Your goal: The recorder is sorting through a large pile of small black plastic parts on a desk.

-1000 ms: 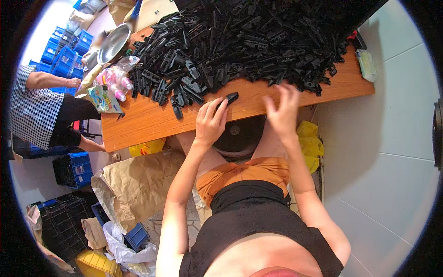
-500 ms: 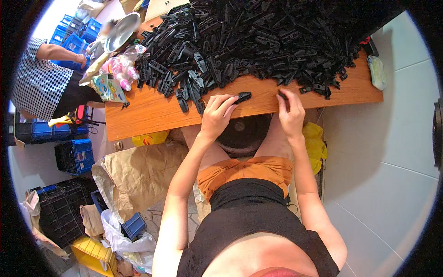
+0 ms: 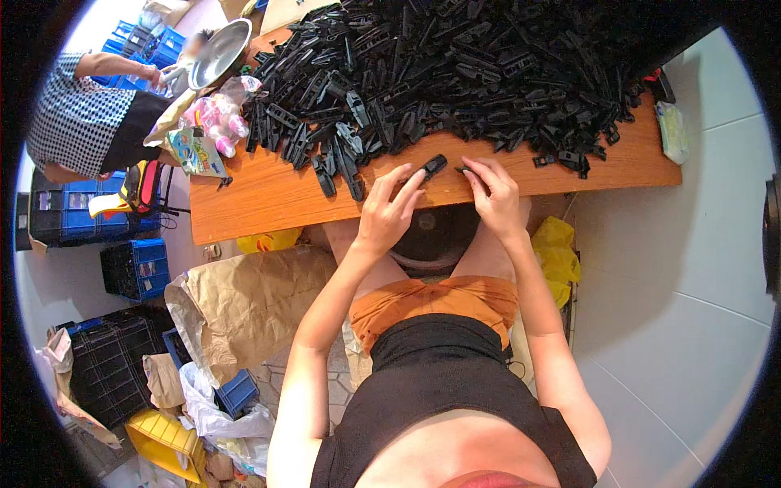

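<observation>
Black top nearest, orange shorts just past it, thighs running under the surface. Crumpled brown paper to the left below surface level, yellow bag to the right. Both hands over the near edge of the wood-grain surface, close together but apart. Left hand grasping one end of a black clip between thumb and fingers, clip angled up to the right. Right hand beside it, fingertips pinched on what looks like a small dark part, too small to make out well. Just beyond: big heap of black pieces across the surface, a few strays at its front edge. Pale packet at the right end; at the left, green packet and pink-and-white bag. Metal bowl behind those. Farther left, another person in a checked top, blue crates behind.
</observation>
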`<state>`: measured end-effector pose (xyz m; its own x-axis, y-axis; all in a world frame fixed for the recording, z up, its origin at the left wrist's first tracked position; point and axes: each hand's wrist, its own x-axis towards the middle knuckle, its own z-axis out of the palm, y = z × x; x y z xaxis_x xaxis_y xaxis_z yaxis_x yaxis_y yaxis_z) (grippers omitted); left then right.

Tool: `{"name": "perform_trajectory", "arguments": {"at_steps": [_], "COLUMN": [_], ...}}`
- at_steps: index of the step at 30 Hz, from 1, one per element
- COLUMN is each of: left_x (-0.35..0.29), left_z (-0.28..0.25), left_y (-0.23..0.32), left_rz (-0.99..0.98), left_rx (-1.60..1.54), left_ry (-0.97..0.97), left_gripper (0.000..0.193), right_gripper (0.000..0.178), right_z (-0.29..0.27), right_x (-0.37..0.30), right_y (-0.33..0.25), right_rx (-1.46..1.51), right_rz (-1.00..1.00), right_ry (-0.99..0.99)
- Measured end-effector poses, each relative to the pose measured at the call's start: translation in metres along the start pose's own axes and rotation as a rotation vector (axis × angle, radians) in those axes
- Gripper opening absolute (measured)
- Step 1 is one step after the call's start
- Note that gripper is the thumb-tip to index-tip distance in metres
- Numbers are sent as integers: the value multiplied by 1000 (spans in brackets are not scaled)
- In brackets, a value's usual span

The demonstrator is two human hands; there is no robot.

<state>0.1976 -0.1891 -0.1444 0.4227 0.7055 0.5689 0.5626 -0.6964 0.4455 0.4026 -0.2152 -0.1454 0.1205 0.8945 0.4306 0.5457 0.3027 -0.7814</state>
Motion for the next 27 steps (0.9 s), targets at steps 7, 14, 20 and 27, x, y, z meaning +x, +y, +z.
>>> {"name": "perform_trajectory", "arguments": {"at_steps": [7,14,20,27], "left_x": [13,16,13,13], "left_z": [2,9,14,11], "left_y": [19,3,-3,-10], "left_rz": [-6,25,-145,-133], "left_rx": [-102,13,-168,-198], "left_ry": [-116,-120,16,-25], "left_gripper": [52,38,28,29], "right_gripper": [28,27,31,31], "right_z": [-6,-12,-16,-16], "right_x": [-1,-3,-6,-4], "right_y": [-1,-11,-6,-4], "right_rx": [21,61,-48,-11], "right_rz": [160,87,5,7], "right_ry": [50,-98,-159,-191]}}
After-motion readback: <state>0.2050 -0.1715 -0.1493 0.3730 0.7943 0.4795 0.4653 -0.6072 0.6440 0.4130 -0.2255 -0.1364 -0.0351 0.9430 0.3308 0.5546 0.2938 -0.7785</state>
